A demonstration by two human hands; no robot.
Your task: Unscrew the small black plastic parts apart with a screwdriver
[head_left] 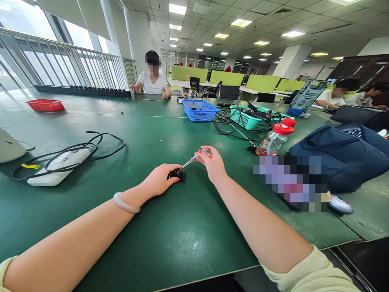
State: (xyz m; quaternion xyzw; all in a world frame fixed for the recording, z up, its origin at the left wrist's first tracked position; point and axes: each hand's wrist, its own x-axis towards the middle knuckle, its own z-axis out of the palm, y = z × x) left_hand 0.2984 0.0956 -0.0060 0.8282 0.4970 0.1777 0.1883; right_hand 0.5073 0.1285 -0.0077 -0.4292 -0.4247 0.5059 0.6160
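Observation:
On the green table, my left hand grips a small black part between thumb and fingers. Its exact kind is too small to tell, and the fingers cover its left side. My right hand is closed around the pale handle of a thin screwdriver. The shaft slants down to the left, and its tip meets the top of the black part or lies just over it; I cannot tell which.
Left lies a white device with a black cable; behind it, a red tray. Ahead stand a blue basket and a teal basket of cables. To the right are a red-lidded bottle and a navy bag. A person sits opposite.

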